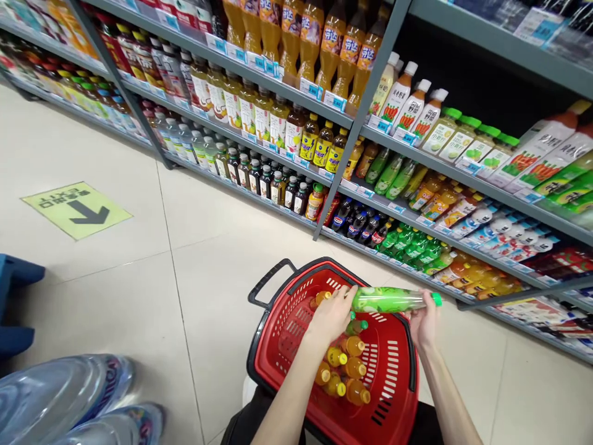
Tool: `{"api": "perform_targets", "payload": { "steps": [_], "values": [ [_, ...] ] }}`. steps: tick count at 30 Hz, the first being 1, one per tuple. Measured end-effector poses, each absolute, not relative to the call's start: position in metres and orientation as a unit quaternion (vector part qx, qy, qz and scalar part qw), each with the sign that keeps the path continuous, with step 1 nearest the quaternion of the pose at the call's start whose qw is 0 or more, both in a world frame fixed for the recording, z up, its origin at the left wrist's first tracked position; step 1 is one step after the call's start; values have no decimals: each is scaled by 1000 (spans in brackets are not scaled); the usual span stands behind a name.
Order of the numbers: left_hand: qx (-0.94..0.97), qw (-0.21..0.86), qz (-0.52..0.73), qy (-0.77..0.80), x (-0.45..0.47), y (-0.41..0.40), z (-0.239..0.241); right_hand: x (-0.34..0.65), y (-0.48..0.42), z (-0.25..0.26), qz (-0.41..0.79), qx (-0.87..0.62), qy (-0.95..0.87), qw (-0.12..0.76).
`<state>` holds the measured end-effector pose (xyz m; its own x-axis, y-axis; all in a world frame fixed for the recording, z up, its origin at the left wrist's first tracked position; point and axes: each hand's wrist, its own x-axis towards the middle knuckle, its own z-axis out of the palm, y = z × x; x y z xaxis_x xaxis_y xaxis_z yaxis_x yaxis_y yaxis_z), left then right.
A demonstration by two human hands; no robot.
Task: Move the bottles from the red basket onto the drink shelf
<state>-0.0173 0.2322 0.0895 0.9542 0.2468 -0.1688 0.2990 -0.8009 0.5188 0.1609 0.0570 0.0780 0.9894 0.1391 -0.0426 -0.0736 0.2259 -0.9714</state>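
Note:
A green-labelled drink bottle [388,300] with a green cap lies sideways above a red shopping basket [399,371]. My left hand [330,314] is closed around the bottle's base end. At the neck, just below the cap, the fingers of my right hand [424,316] grip it. Inside the basket stand several orange drink bottles [356,367] and yellow-capped bottles [336,356], plus green-capped bottles [356,326] partly hidden under my left hand and the held bottle. My left forearm crosses over the basket's near side.
Shelves [259,71] of bottled drinks run along the far side. The basket's black handle [269,281] sticks out at its left. Large water bottles [65,395] and a blue plastic object [18,303] stand at lower left. A yellow arrow sign [76,210] is on the floor.

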Motion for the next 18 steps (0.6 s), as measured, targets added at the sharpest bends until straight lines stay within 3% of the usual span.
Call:
{"api": "perform_targets", "payload": {
  "steps": [7, 18],
  "values": [
    [916, 267, -224, 202, -22, 230, 71, 237, 111, 131, -107, -650, -155, 736],
    [909, 255, -270, 188, 4, 221, 65, 363, 281, 184, -191, -688, -325, 620]
  ]
}}
